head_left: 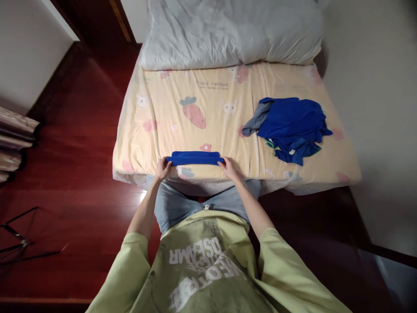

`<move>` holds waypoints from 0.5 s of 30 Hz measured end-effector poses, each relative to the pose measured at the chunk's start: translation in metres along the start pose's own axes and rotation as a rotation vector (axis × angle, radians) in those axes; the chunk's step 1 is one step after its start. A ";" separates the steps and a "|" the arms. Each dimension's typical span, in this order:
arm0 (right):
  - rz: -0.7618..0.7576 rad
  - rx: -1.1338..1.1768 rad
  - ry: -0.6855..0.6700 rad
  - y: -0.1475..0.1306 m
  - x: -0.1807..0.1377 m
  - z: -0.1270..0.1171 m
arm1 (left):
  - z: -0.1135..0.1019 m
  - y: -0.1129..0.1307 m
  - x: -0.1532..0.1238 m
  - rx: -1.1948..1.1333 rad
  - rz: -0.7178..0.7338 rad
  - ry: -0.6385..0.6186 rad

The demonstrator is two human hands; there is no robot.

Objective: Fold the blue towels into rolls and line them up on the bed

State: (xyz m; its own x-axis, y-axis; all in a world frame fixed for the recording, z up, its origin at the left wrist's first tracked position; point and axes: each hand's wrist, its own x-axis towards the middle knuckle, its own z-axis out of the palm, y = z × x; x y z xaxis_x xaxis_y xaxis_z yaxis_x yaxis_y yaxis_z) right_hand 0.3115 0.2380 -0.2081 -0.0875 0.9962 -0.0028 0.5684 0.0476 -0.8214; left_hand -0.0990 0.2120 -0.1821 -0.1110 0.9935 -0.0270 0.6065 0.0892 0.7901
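A narrow folded blue cloth (194,158) lies across the near edge of the bed (182,126). My left hand (162,169) grips its left end with the fingers closed round it. My right hand (228,168) pinches the right end the same way. Both hands rest on the yellow sheet with the carrot and rabbit print. Farther right on the bed sits a loose pile of blue clothes (289,126) with a grey piece sticking out on its left.
A grey duvet (231,30) is bunched at the far end of the bed. Dark red wooden floor (71,161) lies to the left, with thin black metal legs (19,237) at lower left. A white wall (374,108) runs along the right.
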 end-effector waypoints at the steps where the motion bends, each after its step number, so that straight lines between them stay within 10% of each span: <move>1: 0.014 0.008 0.009 0.001 0.003 0.001 | 0.001 0.000 0.004 0.004 -0.014 0.019; 15: 0.115 -0.047 0.051 0.012 0.033 0.011 | 0.007 0.003 0.054 0.117 -0.141 0.042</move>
State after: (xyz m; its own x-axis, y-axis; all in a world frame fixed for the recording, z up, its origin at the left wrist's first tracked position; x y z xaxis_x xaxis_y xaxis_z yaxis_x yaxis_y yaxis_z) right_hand 0.3067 0.2705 -0.2245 0.0221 0.9976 -0.0655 0.6101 -0.0654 -0.7896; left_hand -0.0974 0.2668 -0.1856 -0.2326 0.9670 -0.1044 0.6700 0.2371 0.7035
